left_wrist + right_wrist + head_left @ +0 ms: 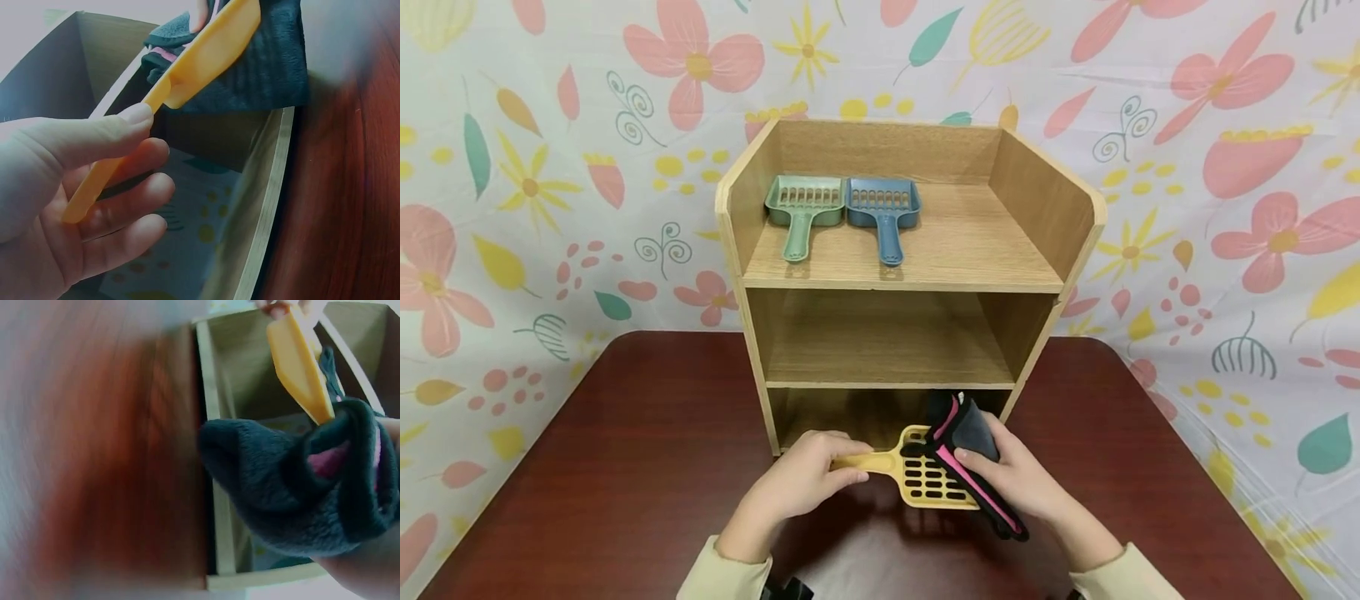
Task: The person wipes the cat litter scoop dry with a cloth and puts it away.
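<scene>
A yellow slotted litter scoop (889, 462) is held level in front of the wooden shelf's lowest compartment. My left hand (797, 479) pinches its handle between thumb and fingers; the left wrist view shows the handle's end (78, 206) against the palm. In my right hand (1026, 475) is a folded dark grey cloth (973, 435) with black edging and pink stripes. The cloth lies against the scoop's head and covers its far part. From the right wrist, the bunched cloth (275, 469) hides most of the right hand's fingers.
A wooden shelf unit (977, 242) stands on the dark red table (625, 450). On its top level, side by side at the left, lie a green litter scoop (799, 233) and a blue litter scoop (889, 233). A flower-patterned sheet (587, 167) hangs behind.
</scene>
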`<state>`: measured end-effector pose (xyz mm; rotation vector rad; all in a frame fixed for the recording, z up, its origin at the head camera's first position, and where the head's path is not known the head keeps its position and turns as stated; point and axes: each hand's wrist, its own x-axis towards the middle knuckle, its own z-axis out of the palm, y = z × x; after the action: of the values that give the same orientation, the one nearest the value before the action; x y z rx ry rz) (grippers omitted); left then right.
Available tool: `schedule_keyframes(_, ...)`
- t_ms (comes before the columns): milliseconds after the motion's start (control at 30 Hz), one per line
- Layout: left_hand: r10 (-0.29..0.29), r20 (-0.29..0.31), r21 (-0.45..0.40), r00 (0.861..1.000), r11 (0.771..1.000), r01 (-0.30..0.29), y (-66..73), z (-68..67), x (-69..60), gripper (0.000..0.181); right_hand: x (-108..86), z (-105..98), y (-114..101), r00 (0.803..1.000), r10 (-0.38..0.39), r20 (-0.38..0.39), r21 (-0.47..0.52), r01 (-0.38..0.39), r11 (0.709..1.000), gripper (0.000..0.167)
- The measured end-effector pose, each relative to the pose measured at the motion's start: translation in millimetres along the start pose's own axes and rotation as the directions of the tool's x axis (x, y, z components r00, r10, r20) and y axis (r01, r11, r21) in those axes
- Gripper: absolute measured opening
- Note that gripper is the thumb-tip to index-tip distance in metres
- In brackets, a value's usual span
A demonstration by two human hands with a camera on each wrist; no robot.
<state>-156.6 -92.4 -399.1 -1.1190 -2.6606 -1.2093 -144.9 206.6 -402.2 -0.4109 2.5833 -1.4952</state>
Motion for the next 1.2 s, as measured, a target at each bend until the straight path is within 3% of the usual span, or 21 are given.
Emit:
schedule_keyframes(133,-0.001,-0.006,0.023,1.000,1.000,0.002,0.1,-1.1,-0.7,0.023,6.7,-8.0,-4.5,0.990,-0.100,0.097,-0.198,0.117,0.973,0.047)
schedule_keyframes(367,0.025,-0.009,0.052,1.000,0.998,-0.025,4.2,-1.0,0.7,0.022,19.9,-9.4,-17.4,0.956,-0.168,0.239,-0.431,0.260,0.864,0.041)
schedule_keyframes(467,0.039,0.008,0.046,0.999,0.998,-0.039,7.3,0.3,1.3,0.022,26.0,-4.5,-24.1,0.938,-0.169,0.303,-0.457,0.299,0.838,0.042)
schedule_keyframes(667,0.043,0.029,0.030,0.999,0.999,-0.044,10.2,3.0,2.0,0.020,34.4,4.5,-32.1,0.890,-0.194,0.413,-0.373,0.360,0.855,0.043)
schedule_keyframes(767,0.037,0.028,0.021,0.999,0.999,-0.037,10.8,2.6,1.7,0.019,32.8,4.6,-31.4,0.892,-0.221,0.394,-0.373,0.374,0.849,0.042)
schedule_keyframes(933,0.068,0.002,0.030,0.998,0.997,-0.068,10.4,1.2,1.7,0.019,27.2,0.0,-27.0,0.914,-0.271,0.302,-0.414,0.382,0.826,0.040)
schedule_keyframes(1067,0.073,-0.030,0.042,0.997,0.997,-0.072,8.4,0.5,1.4,0.020,25.2,-5.8,-21.7,0.918,-0.312,0.244,-0.440,0.391,0.808,0.037)
schedule_keyframes(1200,0.053,-0.046,0.054,0.998,0.997,-0.050,6.6,-0.2,1.2,0.020,21.9,-12.2,-16.4,0.932,-0.298,0.206,-0.434,0.360,0.826,0.032)
